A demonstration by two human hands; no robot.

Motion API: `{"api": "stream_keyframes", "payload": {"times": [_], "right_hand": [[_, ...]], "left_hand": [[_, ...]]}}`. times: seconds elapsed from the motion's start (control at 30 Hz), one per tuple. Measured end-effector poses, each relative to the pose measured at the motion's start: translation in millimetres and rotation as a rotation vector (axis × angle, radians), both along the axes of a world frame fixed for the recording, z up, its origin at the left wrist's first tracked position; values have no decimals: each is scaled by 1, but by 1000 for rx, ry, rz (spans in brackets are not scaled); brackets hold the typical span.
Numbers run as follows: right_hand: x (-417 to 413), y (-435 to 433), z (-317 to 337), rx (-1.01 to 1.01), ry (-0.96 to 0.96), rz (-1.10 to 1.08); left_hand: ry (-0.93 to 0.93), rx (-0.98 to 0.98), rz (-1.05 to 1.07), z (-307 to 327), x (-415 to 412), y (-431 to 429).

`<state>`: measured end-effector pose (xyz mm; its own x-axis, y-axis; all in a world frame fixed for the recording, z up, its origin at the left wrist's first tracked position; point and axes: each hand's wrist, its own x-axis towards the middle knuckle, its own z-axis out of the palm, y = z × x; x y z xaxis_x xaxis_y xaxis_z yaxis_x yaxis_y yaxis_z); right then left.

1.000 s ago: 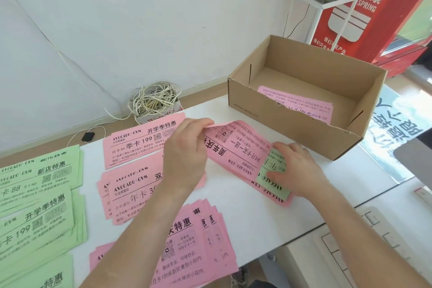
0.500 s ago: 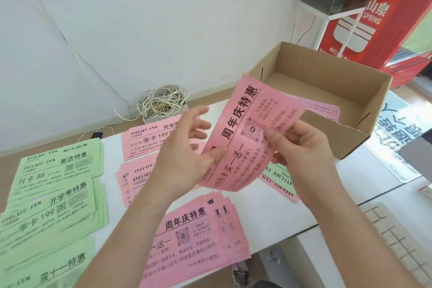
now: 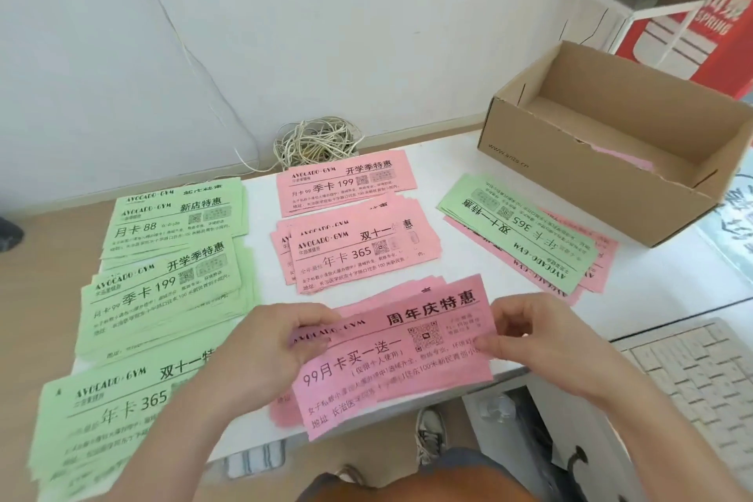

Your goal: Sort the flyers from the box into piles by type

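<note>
Over the white table, left hand and right hand pinch a pink flyer headed 周年庆特惠.

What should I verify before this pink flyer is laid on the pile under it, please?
1. Grip: the left hand and right hand pinch the pink flyer by its ends: ok.
2. Print faces up and is readable: ok.
3. The pink pile beneath matches it in colour: ok.
4. That pile's title matches: cannot tell, it is mostly covered.
5. The box is emptied: not ok, pink sheets lie inside.
</note>
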<state>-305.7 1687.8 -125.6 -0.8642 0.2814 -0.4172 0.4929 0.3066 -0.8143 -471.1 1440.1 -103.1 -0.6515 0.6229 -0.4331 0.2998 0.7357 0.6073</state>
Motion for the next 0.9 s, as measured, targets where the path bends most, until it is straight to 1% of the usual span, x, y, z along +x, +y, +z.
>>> {"api": "stream_keyframes", "payload": {"times": [0.1, 0.23, 0.3, 0.37, 0.4, 0.53, 0.63, 0.77, 0.83, 0.9], "right_hand": [[10, -19, -22, 76, -53, 7], [16, -39, -39, 74, -95, -59], [16, -46, -42, 92, -101, -92], [14, -51, -43, 109, -94, -145], [12, -52, -43, 115, -90, -172], [4, -58, -42, 172, -96, -208], [-2, -60, -42, 228, -114, -196], [-9, -61, -42, 328, -121, -177], [-11, -62, -39, 450, -118, -147], [-10, -58, -39, 592, -195, -58]], "left_hand": [[62, -53, -44, -12, 7, -22], [177, -75, -65, -26, 11, -39], [286, -41, -108, -34, 9, -44], [339, 7, -159, -40, 7, -44], [361, -5, -204, -43, 7, -43], [462, -200, -391, -61, 13, -24], [491, -276, -442, -75, 17, -13], [505, -316, -440, -82, 20, -8], [520, -327, -444, -81, 20, -6], [534, -324, -449, -77, 20, -6]]}}
